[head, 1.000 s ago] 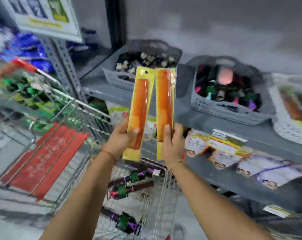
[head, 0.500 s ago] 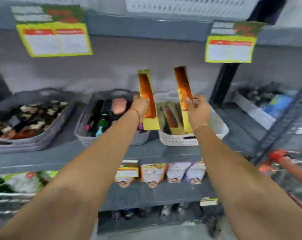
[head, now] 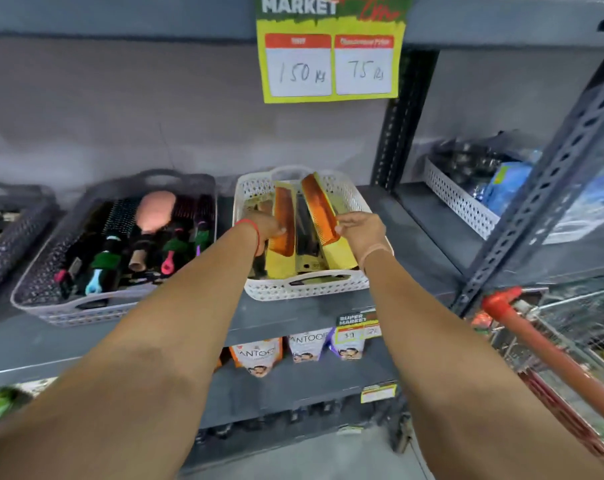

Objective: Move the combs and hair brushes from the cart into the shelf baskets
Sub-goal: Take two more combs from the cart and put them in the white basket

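Combs: left hand (head: pixel 271 228) grips one comb (head: pixel 284 220), right hand (head: pixel 361 232) another (head: pixel 319 209), inside white basket (head: pixel 307 289), unreleased. Cart (head: pixel 536 327) contents unclear.

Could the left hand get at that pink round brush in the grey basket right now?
Probably not at once: the left hand is shut on an orange comb over the white basket. The pink brush lies uncovered beside it, so once freed, likely yes.

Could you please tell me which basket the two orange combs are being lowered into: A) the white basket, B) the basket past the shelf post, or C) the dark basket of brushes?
A: both hands, left and right, hold the combs inside the white basket.
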